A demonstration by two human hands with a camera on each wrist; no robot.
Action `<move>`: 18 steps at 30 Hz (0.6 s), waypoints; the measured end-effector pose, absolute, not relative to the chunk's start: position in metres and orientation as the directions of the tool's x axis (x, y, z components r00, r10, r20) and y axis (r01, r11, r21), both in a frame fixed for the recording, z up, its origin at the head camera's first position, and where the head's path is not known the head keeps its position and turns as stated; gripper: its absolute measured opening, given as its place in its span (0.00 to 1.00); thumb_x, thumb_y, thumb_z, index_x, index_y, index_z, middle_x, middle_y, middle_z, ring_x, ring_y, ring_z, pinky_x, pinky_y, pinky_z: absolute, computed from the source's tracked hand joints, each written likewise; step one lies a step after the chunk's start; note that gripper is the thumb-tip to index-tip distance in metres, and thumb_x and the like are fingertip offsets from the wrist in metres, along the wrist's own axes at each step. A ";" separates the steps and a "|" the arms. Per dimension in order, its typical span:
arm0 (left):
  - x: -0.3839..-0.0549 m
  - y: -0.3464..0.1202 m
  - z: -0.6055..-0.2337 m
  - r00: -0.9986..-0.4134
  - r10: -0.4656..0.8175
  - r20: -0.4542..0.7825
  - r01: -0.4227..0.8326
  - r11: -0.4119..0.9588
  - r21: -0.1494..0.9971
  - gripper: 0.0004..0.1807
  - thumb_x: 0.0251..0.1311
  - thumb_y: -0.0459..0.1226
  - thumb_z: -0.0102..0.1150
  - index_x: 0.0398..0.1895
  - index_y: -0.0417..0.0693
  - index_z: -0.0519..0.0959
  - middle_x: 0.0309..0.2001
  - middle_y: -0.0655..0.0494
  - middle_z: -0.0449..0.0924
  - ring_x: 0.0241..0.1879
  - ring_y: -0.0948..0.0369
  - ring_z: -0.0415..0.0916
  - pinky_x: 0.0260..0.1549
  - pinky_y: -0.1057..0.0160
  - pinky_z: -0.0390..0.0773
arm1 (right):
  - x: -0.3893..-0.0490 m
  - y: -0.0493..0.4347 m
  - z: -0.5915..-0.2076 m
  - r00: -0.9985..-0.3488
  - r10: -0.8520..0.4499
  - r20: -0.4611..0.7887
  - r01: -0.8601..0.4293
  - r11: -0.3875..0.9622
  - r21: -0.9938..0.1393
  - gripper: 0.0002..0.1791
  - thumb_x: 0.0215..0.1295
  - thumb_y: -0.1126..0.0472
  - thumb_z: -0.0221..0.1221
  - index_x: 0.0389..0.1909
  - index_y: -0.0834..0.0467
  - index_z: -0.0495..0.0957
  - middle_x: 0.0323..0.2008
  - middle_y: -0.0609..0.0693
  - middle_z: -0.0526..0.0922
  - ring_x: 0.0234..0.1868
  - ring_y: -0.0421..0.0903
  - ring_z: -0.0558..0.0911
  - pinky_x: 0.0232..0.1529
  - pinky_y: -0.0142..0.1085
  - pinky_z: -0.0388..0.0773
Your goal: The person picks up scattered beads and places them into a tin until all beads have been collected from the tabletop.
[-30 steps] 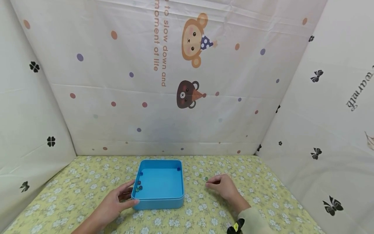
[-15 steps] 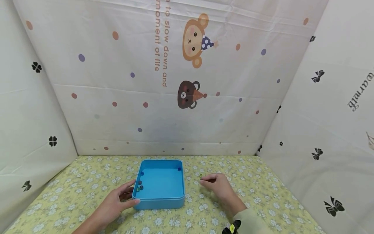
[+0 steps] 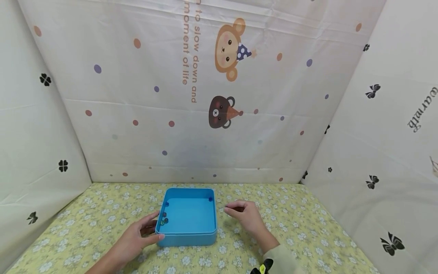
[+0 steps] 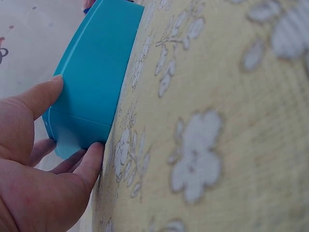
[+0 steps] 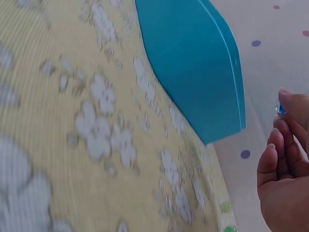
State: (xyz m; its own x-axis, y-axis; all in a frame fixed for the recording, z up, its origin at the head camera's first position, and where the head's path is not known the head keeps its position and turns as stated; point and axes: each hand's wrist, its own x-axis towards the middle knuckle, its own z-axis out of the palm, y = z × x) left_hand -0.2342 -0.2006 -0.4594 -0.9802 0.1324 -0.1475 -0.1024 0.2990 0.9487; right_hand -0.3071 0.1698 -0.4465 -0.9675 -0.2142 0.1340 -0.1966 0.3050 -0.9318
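Note:
A square blue plastic box (image 3: pixel 189 239), open at the top, stands on the cloth with several small glass marbles inside, such as a dark blue marble (image 3: pixel 210 199) at the far right corner and a green marble (image 3: pixel 162 223) by the left wall. My left hand (image 3: pixel 137 236) grips its near left corner, thumb on the front wall and fingers on the left side. Just right of the box, my right hand (image 3: pixel 249 217) is raised above the table. Its thumb and forefinger pinch a clear marble with blue inside (image 5: pixel 280 108), hidden in the head view.
Two green marbles (image 5: pixel 226 207) lie near the cloth's far edge in the right wrist view; my right hand hides them in the head view. A yellow flowered cloth (image 3: pixel 294 236) covers the table. White printed sheets (image 3: pixel 191 137) hang behind and at both sides.
My right hand has moved left toward the box, passing over the green marbles and covering them in the head view. My left hand keeps its grip on the corner, and the box stays put.

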 end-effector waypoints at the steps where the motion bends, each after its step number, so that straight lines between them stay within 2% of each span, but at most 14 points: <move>1: -0.234 -0.201 -0.459 -0.980 0.138 -0.147 -0.100 0.298 0.949 0.47 0.64 0.43 0.71 0.81 0.45 0.57 0.71 0.29 0.67 0.67 0.34 0.71 0.56 0.55 0.92 | -0.307 0.168 -0.446 -0.967 -0.215 0.135 -0.197 0.300 -0.933 0.19 0.67 0.50 0.70 0.49 0.60 0.88 0.50 0.52 0.88 0.47 0.44 0.86 0.52 0.45 0.95; 8: -0.232 -0.202 -0.459 -0.972 0.184 -0.144 -0.088 0.283 0.955 0.48 0.65 0.43 0.69 0.82 0.45 0.54 0.72 0.27 0.63 0.69 0.32 0.68 0.59 0.54 0.90 | -0.306 0.156 -0.445 -0.966 -0.216 0.143 -0.198 0.260 -0.945 0.16 0.66 0.51 0.70 0.48 0.57 0.89 0.48 0.52 0.87 0.45 0.44 0.86 0.53 0.50 0.94; 14: -0.231 -0.202 -0.460 -0.971 0.179 -0.160 -0.106 0.278 0.955 0.47 0.65 0.44 0.69 0.82 0.47 0.54 0.73 0.28 0.63 0.69 0.32 0.67 0.60 0.52 0.90 | -0.304 0.146 -0.442 -0.963 -0.221 0.157 -0.208 0.230 -0.951 0.19 0.66 0.51 0.70 0.50 0.61 0.87 0.46 0.53 0.87 0.44 0.44 0.85 0.50 0.48 0.94; 18: -0.233 -0.201 -0.459 -0.975 0.164 -0.152 -0.100 0.286 0.953 0.47 0.65 0.43 0.70 0.82 0.47 0.55 0.71 0.29 0.66 0.68 0.33 0.70 0.59 0.53 0.91 | -0.305 0.140 -0.440 -0.958 -0.230 0.173 -0.226 0.226 -0.948 0.19 0.66 0.51 0.70 0.50 0.59 0.88 0.47 0.52 0.87 0.46 0.45 0.85 0.51 0.46 0.94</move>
State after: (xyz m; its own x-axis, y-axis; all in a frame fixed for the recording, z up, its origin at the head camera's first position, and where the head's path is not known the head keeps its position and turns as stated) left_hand -0.2333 -0.2014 -0.4593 -0.9747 0.1642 -0.1516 -0.1001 0.2861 0.9530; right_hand -0.3051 0.1397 -0.4403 -0.9577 -0.2297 0.1734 -0.2259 0.2263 -0.9475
